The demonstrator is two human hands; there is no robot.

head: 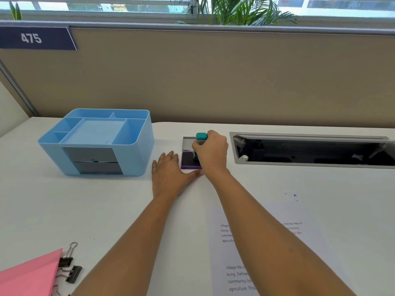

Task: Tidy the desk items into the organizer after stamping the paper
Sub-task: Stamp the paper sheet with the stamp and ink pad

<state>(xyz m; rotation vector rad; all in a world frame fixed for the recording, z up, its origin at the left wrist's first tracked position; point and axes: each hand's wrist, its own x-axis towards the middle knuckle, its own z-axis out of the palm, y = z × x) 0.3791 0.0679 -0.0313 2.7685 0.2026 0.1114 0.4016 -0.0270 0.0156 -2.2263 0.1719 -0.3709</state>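
A stamp with a teal cap is pinched upright in the right grip, whose fingers are curled round its body. Only the cap and a sliver of the lower frame can be seen. The stamp's foot is set down on the dark surface of a purple ink pad, though the contact itself is masked by the fingers. The pad's grey lid is stood open behind it and is partly covered by the same hand.

The left grip is laid flat on the desk, fingers straight and spread. Its thumb is stretched along the front edge of the pad, and whether it touches cannot be told.

A blue organizer is placed to the left, well apart from the pad, with open compartments on top and two grey drawers in front. What lies in the deeper compartments cannot be made out.

A printed paper is spread nearer the camera. Much of its text is hidden by the right forearm, and its lower part is cut off by the frame. Faint purple marks are seen just beyond its top edge.

At the lower left, a pink sheet is cropped by the frame, with black binder clips beside it. A recessed cable slot is cut off at the right.
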